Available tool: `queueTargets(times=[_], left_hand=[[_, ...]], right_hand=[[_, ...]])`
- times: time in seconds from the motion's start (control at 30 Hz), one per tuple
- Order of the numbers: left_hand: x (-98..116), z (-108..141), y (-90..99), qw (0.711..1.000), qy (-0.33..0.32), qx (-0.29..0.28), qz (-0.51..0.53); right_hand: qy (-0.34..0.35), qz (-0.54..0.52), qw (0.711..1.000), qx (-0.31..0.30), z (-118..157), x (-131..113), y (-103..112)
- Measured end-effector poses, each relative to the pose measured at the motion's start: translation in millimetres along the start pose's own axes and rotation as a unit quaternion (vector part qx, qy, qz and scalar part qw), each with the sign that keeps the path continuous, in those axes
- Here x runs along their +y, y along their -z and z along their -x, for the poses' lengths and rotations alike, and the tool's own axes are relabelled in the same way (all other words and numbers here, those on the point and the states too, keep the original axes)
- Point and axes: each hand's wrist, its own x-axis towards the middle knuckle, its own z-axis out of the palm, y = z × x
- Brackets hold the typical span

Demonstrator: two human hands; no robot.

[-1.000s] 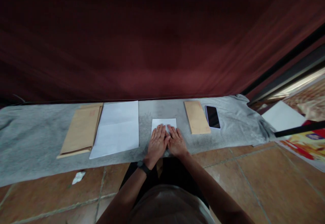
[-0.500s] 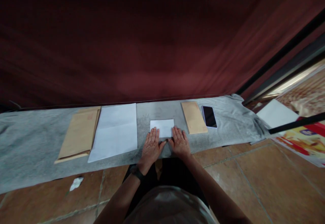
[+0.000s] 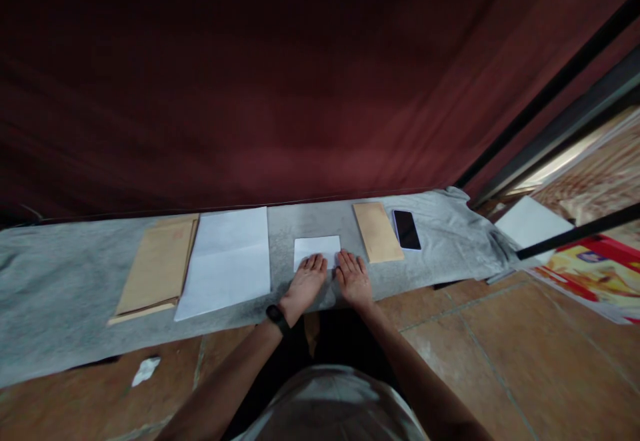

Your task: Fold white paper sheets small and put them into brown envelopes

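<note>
A small folded sheet of white paper lies flat on the grey cloth in front of me. My left hand rests palm down over its near edge, fingers stretched out and close together. My right hand lies flat at the paper's lower right corner, its fingers also extended. Neither hand grips anything. To the right is a brown envelope, apart from my right hand. Larger white sheets lie left of my left hand.
A stack of brown envelopes lies at the left on the grey cloth. A phone sits beyond the single envelope. A dark red curtain hangs behind. At the far right are a dark metal bar and a colourful box.
My left hand has slid right along the paper's near edge, closer to my right hand, and its thumb no longer shows beside it. My right hand stays nearly in place.
</note>
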Motion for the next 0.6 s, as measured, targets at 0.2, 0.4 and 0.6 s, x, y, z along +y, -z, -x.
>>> queueTargets(times=[0.2,0.4,0.6], left_hand=[[-1.5,-2.8,8.8,1.0,-0.019,0.004,-0.009],[1.6,-6.6,9.5,1.0,-0.021,0.008,-0.007],[11.7,-13.6,12.2,1.0,-0.009,0.0,-0.003]], right_hand=[[-0.025,-0.014,0.999,0.016,0.2,0.4,1.9],[-0.048,-0.026,0.998,0.037,-1.9,-0.1,0.5],[-0.064,-0.062,0.995,0.047,-7.1,1.8,-0.7]])
